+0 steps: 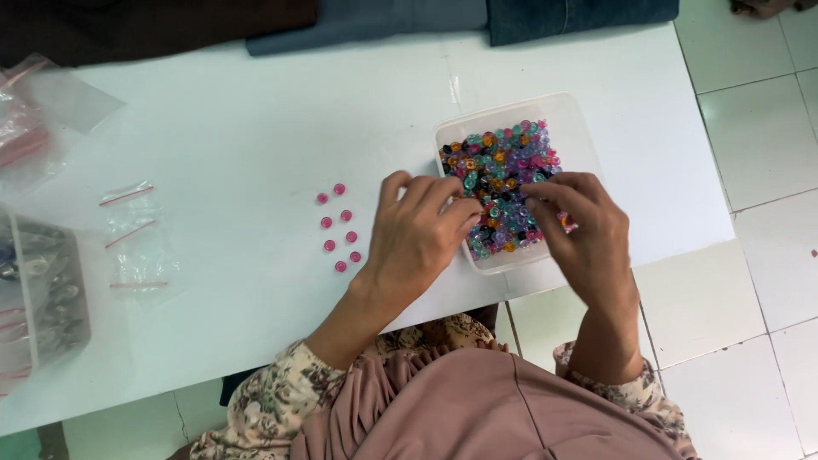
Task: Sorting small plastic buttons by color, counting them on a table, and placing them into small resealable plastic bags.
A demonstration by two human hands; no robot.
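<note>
A clear square plastic tub [571, 115] on the white table [239, 128] holds a heap of many-coloured beads [498, 166]: teal, purple, orange, pink and black. My left hand [417, 238] rests at the tub's near left edge, fingertips curled over the beads. My right hand [579, 238] reaches into the tub from the near right, fingers pinched together among the beads; whether a bead is between them is hidden. Left of my left hand, several pink beads [339, 226] lie on the table in two short rows.
Small clear zip bags with red seals [136, 238] lie at the left, beside a clear box of metal parts [43, 290]. A larger plastic bag [34, 119] sits at the far left. Folded dark cloth [426, 17] lines the table's back edge. White floor tiles [758, 128] lie right.
</note>
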